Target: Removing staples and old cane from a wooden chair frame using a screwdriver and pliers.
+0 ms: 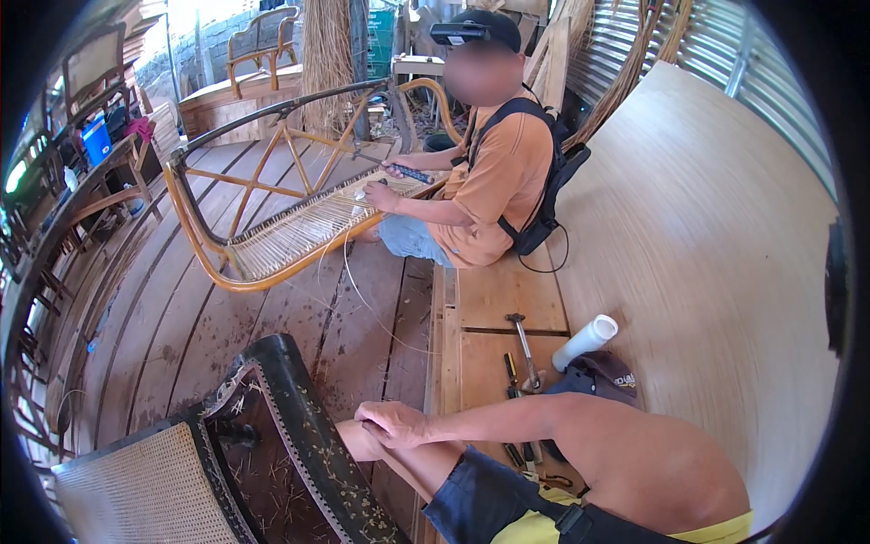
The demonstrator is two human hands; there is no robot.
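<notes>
- Far left, foreground: the cane panel (145, 485) of a dark chair (313, 435), woven closed; by appearance, this section is done.
- Beside it: the chair's opening, uncovered, with holes along its rim and loose strand ends at its upper corner; this part looks left to fill.
- Left to centre, behind: a rattan settee (245, 286), its seat strung with close strands.
- Centre: the right hand (394, 424), laid over the knee near the chair, with no tool visible; whether its grip is clasped cannot be told. The left hand is out of view.
- Above, right: a co-worker (503, 181) holding a dark-handled tool (414, 174) at the settee.
- Right: on the wooden worktop (498, 304), a hammer (523, 343), a white roll (587, 341) and a dark cap (609, 374) with pale lettering; no other writing reads clearly.
</notes>
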